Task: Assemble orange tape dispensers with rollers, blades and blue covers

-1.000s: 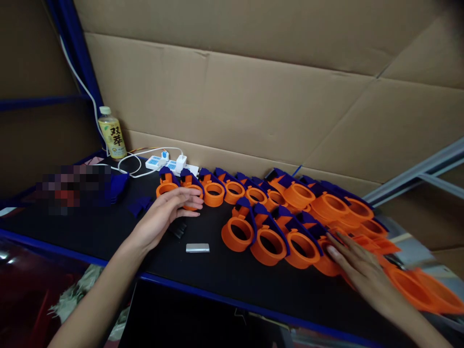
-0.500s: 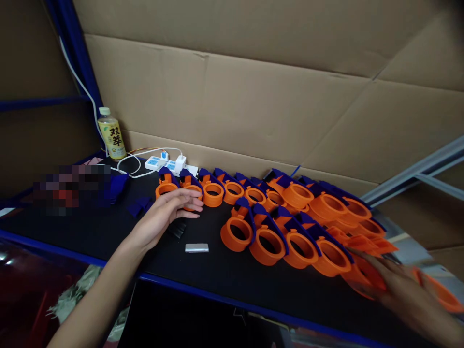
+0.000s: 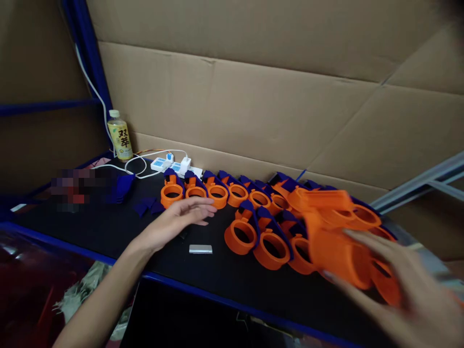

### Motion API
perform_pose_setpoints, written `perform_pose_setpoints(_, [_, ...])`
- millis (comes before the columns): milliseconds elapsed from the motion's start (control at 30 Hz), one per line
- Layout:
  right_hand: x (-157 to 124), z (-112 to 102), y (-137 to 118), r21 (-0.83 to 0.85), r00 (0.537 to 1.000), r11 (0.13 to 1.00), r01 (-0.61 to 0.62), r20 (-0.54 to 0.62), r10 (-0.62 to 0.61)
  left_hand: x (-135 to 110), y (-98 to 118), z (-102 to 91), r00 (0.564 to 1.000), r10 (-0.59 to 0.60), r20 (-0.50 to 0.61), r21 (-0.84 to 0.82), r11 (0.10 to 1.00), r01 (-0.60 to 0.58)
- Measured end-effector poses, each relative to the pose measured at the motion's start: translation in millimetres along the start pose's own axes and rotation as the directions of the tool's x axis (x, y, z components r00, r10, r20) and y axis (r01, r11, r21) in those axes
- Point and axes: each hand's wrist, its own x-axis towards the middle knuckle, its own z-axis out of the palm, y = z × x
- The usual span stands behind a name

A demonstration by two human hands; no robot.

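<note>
My right hand (image 3: 409, 285), smeared by motion, grips an orange plastic ring piece (image 3: 339, 256) between thumb and fingers. The piece has a wide round hoop and a flat bar standing up from it, and it is lifted in front of the rows. My left hand (image 3: 181, 220) hovers over the black table, fingers stretched out and holding nothing. Behind its fingertips stand similar orange rings with dark blue arms (image 3: 217, 195). A front row of such orange-and-blue pieces (image 3: 271, 249) lies between my two hands. A small silver bar (image 3: 200, 249) lies below my left hand.
At the back left stand a yellow-labelled drink bottle (image 3: 121, 137) and a white power strip (image 3: 174, 166) with cables. Dark blue pieces (image 3: 123, 187) lie on the left of the black table (image 3: 224, 282). A cardboard wall (image 3: 232, 106) closes the back; a metal rail (image 3: 416, 182) is at right.
My right hand has lifted the orange ring piece from the right end and brought it left, over the front row. My left hand stays open, slightly farther right in view.
</note>
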Motion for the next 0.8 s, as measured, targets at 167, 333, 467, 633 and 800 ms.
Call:
perform_pose_setpoints(167, [29, 29, -128, 0.510, 0.952, 0.853, 0.112, 0.190, -0.239, -2, -3, 21.5, 0.996, 0.040, 0.076, -0.066, 0.997, -0.035])
perform_pose_setpoints(333, [42, 71, -165, 0.719, 0.909, 0.695, 0.004, 0.287, -0.302, 2, 3, 11.3, 0.947, 0.172, -0.270, -0.249, 0.938, -0.241])
perform_pose_setpoints(467, [34, 108, -171, 0.619, 0.836, 0.774, 0.136, 0.347, -0.425, 0, 16, -15.0, 0.852, 0.253, -0.459, -0.185, 0.910, -0.370])
perform_pose_setpoints(633, [16, 143, -175, 0.377, 0.778, 0.837, 0.398, 0.344, -0.525, -2, 23, -28.0, 0.853, 0.256, -0.454, -0.176, 0.913, -0.368])
perform_pose_setpoints(800, [16, 146, -175, 0.304, 0.779, 0.823, 0.480, 0.284, -0.559, -1, 21, -27.1, 0.865, 0.239, -0.441, -0.157, 0.928, -0.337])
